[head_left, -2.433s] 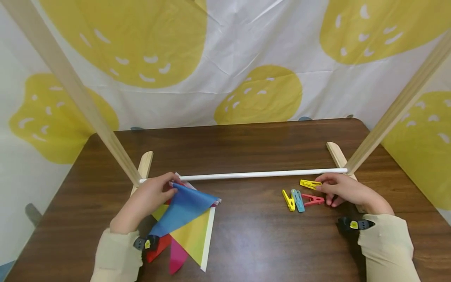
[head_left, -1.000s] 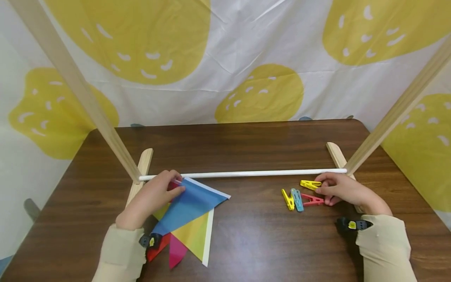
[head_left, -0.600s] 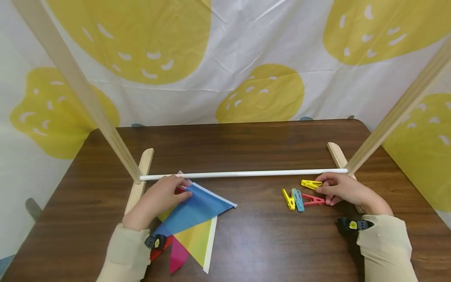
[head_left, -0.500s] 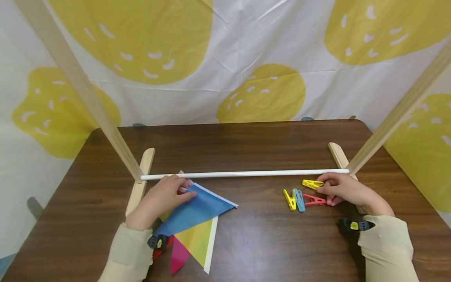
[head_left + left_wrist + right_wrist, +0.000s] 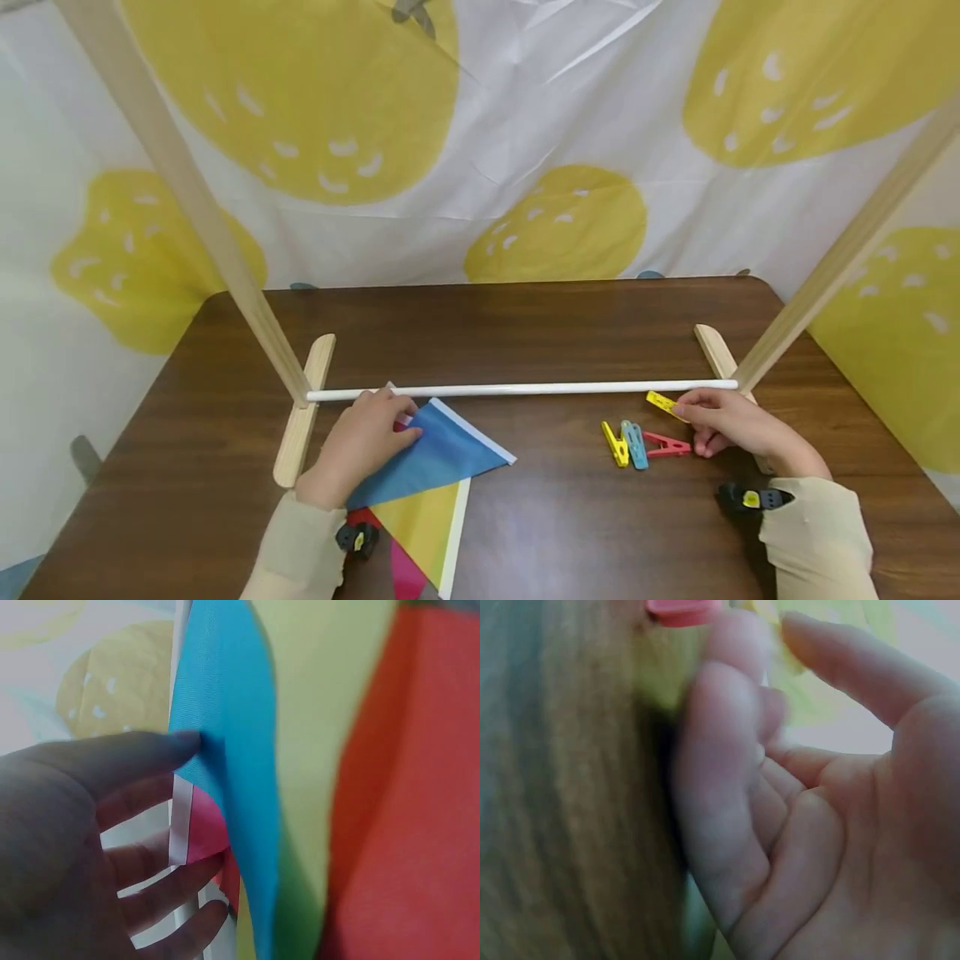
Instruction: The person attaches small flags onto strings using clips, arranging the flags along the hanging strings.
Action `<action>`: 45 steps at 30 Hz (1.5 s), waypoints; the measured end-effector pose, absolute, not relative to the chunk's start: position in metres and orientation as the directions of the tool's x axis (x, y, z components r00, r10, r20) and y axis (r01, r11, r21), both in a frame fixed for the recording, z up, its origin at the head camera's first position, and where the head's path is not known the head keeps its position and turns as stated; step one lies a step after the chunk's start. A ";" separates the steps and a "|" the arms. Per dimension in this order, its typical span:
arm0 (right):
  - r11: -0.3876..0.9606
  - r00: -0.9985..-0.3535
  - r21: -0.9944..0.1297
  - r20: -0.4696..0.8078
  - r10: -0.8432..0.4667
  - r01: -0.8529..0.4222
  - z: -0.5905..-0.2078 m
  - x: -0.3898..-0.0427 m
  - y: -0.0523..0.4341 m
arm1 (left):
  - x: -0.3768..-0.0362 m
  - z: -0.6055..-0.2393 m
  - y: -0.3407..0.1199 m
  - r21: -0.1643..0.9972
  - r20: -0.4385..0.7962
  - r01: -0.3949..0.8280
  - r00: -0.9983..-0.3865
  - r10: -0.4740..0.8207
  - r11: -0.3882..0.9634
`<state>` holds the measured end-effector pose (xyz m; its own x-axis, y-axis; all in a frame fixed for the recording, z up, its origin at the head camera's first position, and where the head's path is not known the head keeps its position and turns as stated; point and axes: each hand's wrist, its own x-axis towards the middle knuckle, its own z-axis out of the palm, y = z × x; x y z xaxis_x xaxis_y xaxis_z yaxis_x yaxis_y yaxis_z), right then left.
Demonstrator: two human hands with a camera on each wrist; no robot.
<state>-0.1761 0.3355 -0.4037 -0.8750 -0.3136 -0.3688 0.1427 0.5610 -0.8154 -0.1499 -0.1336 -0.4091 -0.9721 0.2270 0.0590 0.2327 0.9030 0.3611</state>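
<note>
My left hand [image 5: 366,447] grips the top of a pennant bunting, just in front of a white rod [image 5: 540,389]. In the left wrist view the thumb presses the blue pennant [image 5: 225,690], the fingers being partly behind the cloth. Yellow [image 5: 420,521], red and pink pennants hang out below the blue one. At the right, my right hand [image 5: 738,427] pinches a yellow clothespin [image 5: 662,404] between thumb and index finger, its tip pointing left near the rod. Close by on the table lie a red clothespin [image 5: 669,445], a blue clothespin [image 5: 635,445] and another yellow clothespin [image 5: 616,445].
The rod spans two slanting wooden posts, the left post [image 5: 232,258] and the right post [image 5: 832,271], which stand on wooden feet. A brown wood-grain table [image 5: 555,517] lies beneath. Behind hangs a white curtain [image 5: 570,108] with yellow fruit prints.
My left hand has moved right with the bunting, and the blue pennant's white edge has shifted right. The yellow clothespin in my right hand has turned, its tip now tilted upward. The view has tilted up.
</note>
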 end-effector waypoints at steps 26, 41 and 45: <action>0.513 -0.885 -0.853 -0.310 -0.347 0.097 -0.435 -0.172 0.348 | -0.126 -0.430 -0.090 0.303 0.080 0.409 -0.911 0.405 0.861; 0.421 -0.883 -0.902 -0.272 -0.382 0.096 -0.429 -0.167 0.354 | -0.133 -0.438 -0.089 0.322 0.158 0.404 -0.915 0.372 0.856; 0.475 -0.892 -0.876 -0.280 -0.354 0.087 -0.435 -0.161 0.353 | -0.137 -0.436 -0.095 0.346 0.149 0.423 -0.906 0.396 0.838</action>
<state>-0.1611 0.3530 -0.4352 -0.8922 -0.3542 -0.2802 0.0866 0.4747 -0.8759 -0.1371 -0.0946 -0.4356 -0.9061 0.3962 0.1485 0.4230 0.8377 0.3455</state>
